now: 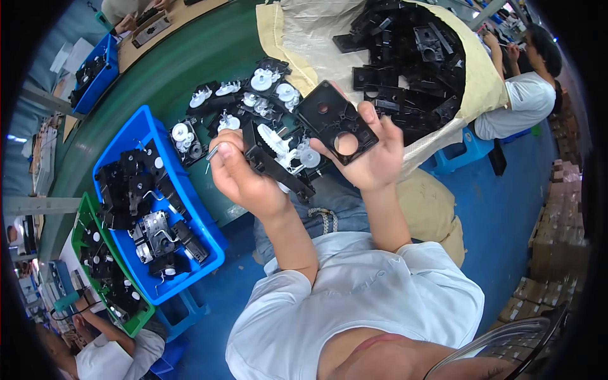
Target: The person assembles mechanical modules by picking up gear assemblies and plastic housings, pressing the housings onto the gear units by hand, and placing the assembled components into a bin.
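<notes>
My left hand (244, 180) is closed around a black gear housing (278, 170) with white gears (275, 140) on its far side. Between thumb and fingertips of the same hand a short thin metal pin (211, 154) sticks out. A flat black plastic cover (335, 120) with one large round hole and a smaller one is in my right hand (378, 155), tilted, its fingers behind and along its edge. The cover is held just right of the housing. Behind both hands, several black assemblies with white gears (261, 81) lie on the green table (209, 63).
A large pale sack (304, 35) full of black plastic parts (411, 69) lies open at the far right. On the left stand a blue bin (218, 250) and a green bin (140, 323), both holding black parts. Co-workers sit at the right (529, 95) and lower left (104, 361).
</notes>
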`<state>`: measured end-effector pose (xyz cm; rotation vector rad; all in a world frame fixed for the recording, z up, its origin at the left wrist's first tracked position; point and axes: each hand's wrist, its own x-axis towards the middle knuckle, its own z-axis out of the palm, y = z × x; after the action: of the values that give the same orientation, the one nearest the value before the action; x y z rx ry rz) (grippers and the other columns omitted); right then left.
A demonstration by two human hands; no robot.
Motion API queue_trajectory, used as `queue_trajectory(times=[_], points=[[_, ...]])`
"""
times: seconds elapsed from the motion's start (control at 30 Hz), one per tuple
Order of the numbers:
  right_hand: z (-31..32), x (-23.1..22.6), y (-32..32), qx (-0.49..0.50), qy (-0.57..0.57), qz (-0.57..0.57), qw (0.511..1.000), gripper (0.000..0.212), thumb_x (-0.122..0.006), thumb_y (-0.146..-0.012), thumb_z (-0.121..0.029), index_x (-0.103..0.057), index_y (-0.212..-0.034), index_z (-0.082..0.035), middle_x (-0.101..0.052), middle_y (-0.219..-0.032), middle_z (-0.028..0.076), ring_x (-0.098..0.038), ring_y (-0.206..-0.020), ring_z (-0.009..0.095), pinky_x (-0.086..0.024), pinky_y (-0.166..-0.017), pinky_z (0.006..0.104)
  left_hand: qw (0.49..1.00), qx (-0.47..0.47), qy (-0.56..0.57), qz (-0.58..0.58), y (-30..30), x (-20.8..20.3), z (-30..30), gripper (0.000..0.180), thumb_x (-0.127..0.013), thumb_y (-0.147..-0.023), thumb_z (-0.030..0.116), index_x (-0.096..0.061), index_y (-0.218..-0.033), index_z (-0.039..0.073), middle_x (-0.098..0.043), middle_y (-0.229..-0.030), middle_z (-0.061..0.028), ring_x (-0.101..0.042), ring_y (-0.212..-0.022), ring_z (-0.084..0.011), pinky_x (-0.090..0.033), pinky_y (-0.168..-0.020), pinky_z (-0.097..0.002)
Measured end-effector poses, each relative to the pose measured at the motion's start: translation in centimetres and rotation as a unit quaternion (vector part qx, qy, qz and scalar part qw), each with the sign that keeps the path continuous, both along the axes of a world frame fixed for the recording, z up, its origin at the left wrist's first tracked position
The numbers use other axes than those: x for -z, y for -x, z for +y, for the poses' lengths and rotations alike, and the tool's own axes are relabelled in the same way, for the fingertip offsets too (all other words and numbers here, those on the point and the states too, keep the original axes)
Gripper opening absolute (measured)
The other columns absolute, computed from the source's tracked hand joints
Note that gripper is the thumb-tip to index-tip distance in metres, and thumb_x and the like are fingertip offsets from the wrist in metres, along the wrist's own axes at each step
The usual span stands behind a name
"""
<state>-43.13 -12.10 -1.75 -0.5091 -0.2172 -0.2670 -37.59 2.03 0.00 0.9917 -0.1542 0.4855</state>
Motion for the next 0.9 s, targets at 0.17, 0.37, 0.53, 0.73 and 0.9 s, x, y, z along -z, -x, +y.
queue_trajectory(times=[0.17,0.37,0.53,0.73,0.9], points=[[2.7,1.0,-0.9,0.111,0.099,-0.03,0.989,0.04,-0.049,-0.084,-0.012,-0.039,-0.122,-0.019,-0.027,-0.151,0.02,-0.034,-0.135,0.041,-0.047,-0.099,0.0535,0.997,-0.044,-0.062,0.002,0.3,0.1,-0.2,0.026,-0.039,-0.099,0.016,-0.045,-0.075,0.005,-0.048,-0.08,-0.0051,-0.04,-0.074,-0.014,-0.036,-0.073,-0.0269],[4.1,1.8,-1.3,0.192,0.243,-0.112,0.944,0.04,-0.047,-0.085,-0.009,-0.037,-0.123,-0.011,-0.029,-0.147,0.025,-0.038,-0.131,0.037,-0.042,-0.102,0.0485,0.985,-0.082,-0.153,0.021,0.7,-0.6,-0.8,0.027,-0.04,-0.098,0.016,-0.047,-0.074,0.005,-0.047,-0.075,-0.0033,-0.039,-0.069,-0.0127,-0.035,-0.067,-0.0253],[4.2,2.7,-1.8,0.216,0.297,-0.151,0.918,0.04,-0.045,-0.084,-0.007,-0.037,-0.123,-0.011,-0.03,-0.146,0.027,-0.039,-0.13,0.037,-0.034,-0.106,0.0472,0.983,-0.079,-0.163,0.031,0.5,-0.2,-1.1,0.027,-0.041,-0.098,0.017,-0.048,-0.074,0.006,-0.047,-0.074,-0.0025,-0.038,-0.067,-0.0119,-0.035,-0.064,-0.0247],[4.1,2.5,-1.7,0.205,0.296,-0.149,0.921,0.042,-0.044,-0.084,-0.004,-0.035,-0.124,-0.011,-0.03,-0.146,0.028,-0.039,-0.131,0.038,-0.029,-0.109,0.0479,0.985,-0.07,-0.157,0.023,0.3,0.1,-1.1,0.027,-0.041,-0.098,0.017,-0.048,-0.074,0.006,-0.047,-0.074,-0.0023,-0.038,-0.067,-0.0114,-0.034,-0.063,-0.0245],[4.5,2.6,-1.6,0.222,0.278,-0.143,0.923,0.044,-0.042,-0.084,-0.002,-0.032,-0.126,-0.011,-0.031,-0.146,0.028,-0.04,-0.13,0.038,-0.03,-0.108,0.0486,0.982,-0.066,-0.175,0.037,0.3,0.2,-1.2,0.028,-0.041,-0.098,0.017,-0.049,-0.075,0.005,-0.049,-0.074,-0.0025,-0.039,-0.066,-0.0113,-0.035,-0.063,-0.0247]])
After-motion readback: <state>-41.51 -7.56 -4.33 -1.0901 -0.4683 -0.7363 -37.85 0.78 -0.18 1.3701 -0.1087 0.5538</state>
